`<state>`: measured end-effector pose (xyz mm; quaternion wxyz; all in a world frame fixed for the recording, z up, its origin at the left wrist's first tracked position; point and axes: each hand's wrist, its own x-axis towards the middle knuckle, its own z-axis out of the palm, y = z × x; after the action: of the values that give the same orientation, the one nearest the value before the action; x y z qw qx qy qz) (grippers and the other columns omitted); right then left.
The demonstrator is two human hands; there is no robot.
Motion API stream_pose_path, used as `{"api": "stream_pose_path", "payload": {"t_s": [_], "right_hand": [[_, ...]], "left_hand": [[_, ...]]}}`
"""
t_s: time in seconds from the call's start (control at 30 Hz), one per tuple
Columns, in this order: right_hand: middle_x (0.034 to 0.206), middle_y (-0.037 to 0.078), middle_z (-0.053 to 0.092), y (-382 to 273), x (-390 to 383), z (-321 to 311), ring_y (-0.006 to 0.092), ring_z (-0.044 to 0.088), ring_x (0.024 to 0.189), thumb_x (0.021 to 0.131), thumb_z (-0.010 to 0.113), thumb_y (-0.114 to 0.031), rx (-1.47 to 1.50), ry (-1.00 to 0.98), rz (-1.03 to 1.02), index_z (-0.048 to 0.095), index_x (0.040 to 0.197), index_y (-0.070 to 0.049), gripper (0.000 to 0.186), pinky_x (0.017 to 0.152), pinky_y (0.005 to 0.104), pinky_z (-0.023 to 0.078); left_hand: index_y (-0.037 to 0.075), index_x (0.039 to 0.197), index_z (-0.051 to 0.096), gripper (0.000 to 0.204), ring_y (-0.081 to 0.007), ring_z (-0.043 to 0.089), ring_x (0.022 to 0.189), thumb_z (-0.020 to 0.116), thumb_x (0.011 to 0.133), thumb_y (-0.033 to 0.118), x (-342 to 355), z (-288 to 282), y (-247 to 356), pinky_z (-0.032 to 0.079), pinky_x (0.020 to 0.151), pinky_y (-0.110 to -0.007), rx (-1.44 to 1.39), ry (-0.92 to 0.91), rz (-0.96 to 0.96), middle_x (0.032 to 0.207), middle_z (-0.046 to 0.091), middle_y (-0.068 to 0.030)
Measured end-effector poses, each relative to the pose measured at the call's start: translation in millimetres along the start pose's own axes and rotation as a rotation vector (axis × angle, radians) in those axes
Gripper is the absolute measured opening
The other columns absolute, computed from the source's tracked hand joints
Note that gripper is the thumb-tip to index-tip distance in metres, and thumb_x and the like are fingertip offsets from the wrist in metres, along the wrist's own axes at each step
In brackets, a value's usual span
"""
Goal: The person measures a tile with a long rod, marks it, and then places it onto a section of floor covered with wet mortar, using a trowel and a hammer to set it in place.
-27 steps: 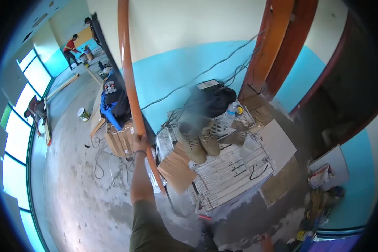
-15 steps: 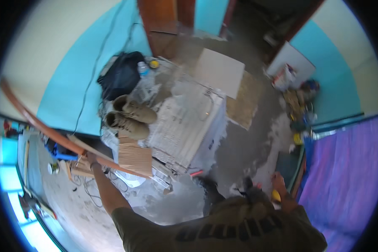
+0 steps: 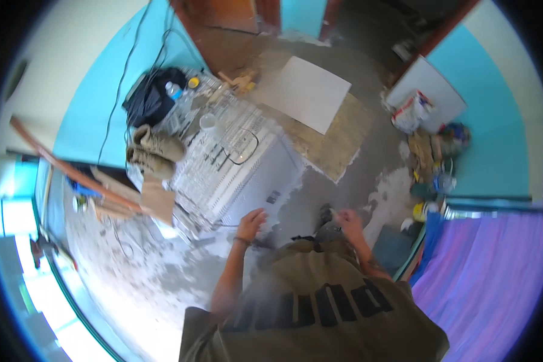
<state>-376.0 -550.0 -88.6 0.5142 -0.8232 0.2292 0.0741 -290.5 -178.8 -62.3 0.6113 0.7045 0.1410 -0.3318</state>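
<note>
On a patchy grey floor stands a low, wide stack of flat boxes, whitish and dusty, the top streaked with dark print and the near side pale grey. A black bag slumps at its far left corner. Tan lace-up boots line its left edge. Near its near edge is the left hand, fingers loosely curled, nothing visible in them. The right hand, farther right, is half curled; whether it grips anything cannot be told. A white cylinder stands mid-stack
</note>
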Motion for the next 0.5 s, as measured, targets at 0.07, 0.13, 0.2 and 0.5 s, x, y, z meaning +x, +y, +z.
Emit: {"api": "stream_pose_path", "payload": {"t_s": [0.07,0.13,0.2,0.5], "right_hand": [[0.084,0.009,0.06,-77,47,-3,0.0144,0.058,0.079,0.083,0.063,-0.017,0.054,-0.262,-0.123,0.053,0.11,-0.001,0.033,0.07,0.0284,0.047],[0.083,0.009,0.06,-106,81,-1,0.0145,0.058,0.08,0.082,0.064,-0.017,0.055,-0.411,-0.161,0.051,0.113,-0.002,0.036,0.07,0.0285,0.047],[0.085,0.009,0.061,-142,103,-7,0.0155,0.059,0.081,0.081,0.066,-0.018,0.154,-0.555,-0.214,0.049,0.116,-0.003,0.042,0.07,0.0299,0.047],[0.094,0.011,0.064,-130,213,-33,0.0203,0.061,0.086,0.078,0.069,-0.026,0.058,-0.535,-0.217,0.051,0.115,-0.005,0.047,0.079,0.0333,0.048]], "left_hand": [[0.007,0.126,0.052,0.044,-0.0121,0.058,0.092,0.055,0.091,0.034,13,72,41,0.048,0.075,-0.027,-0.175,-0.091,-0.061,0.112,0.061,-0.0024],[0.01,0.124,0.054,0.04,-0.0119,0.056,0.097,0.053,0.092,0.035,32,124,68,0.047,0.08,-0.031,-0.379,-0.112,-0.084,0.11,0.06,-0.001],[0.01,0.119,0.055,0.035,-0.0139,0.057,0.096,0.055,0.091,0.031,45,157,98,0.048,0.079,-0.031,-0.507,-0.06,-0.07,0.109,0.06,-0.0018],[0.007,0.081,0.051,0.013,-0.0295,0.059,0.063,0.063,0.076,0.009,190,23,75,0.048,0.055,-0.039,0.915,1.009,0.311,0.077,0.06,-0.0118]]}}
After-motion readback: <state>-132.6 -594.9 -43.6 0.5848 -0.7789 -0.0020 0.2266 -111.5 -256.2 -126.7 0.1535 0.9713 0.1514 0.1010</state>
